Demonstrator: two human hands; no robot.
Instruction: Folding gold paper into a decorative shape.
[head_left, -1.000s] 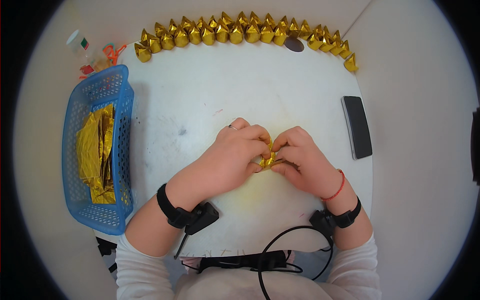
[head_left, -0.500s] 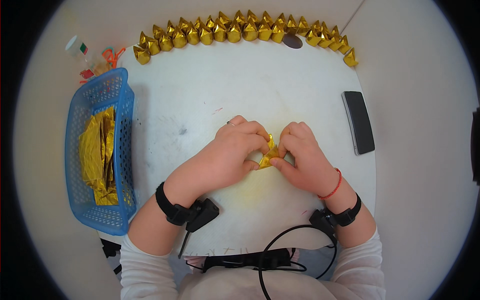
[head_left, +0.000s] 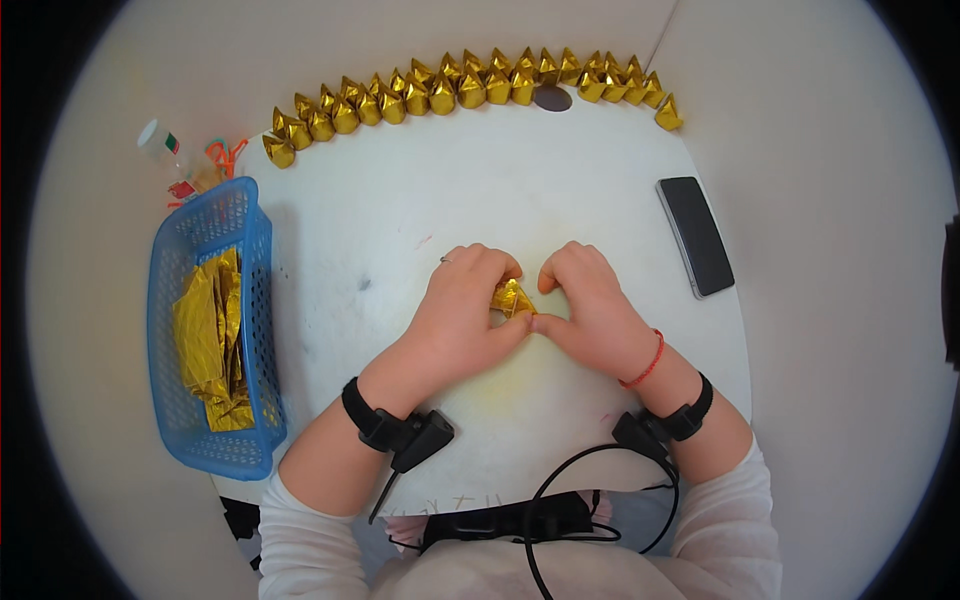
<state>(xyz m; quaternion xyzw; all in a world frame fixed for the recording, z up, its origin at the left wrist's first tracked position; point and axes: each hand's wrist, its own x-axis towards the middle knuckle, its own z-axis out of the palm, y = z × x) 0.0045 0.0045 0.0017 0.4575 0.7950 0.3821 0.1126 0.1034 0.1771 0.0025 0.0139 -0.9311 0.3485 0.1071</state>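
A small piece of folded gold foil paper (head_left: 514, 297) is held over the middle of the table. My left hand (head_left: 452, 312) grips it, with curled fingers at its far side and the thumb along its near edge. My right hand (head_left: 596, 308) is just to the right. Its thumb tip meets the foil's right corner beside my left thumb, while its bent fingers stand apart from the thumb with nothing between them. Part of the foil is hidden behind my left fingers.
Along the table's far edge runs a double row of folded gold foil pieces (head_left: 442, 97), near a dark round disc (head_left: 553, 98). At left, a blue perforated basket (head_left: 262, 330) holds gold sheets (head_left: 208, 330). Orange-handled scissors (head_left: 222, 155), a clear bottle (head_left: 165, 150) and a phone (head_left: 695, 237) are around.
The foil has turned and shifted left with my left hand. My right fingers have come off it and spread from the thumb. The whole view has shifted slightly.
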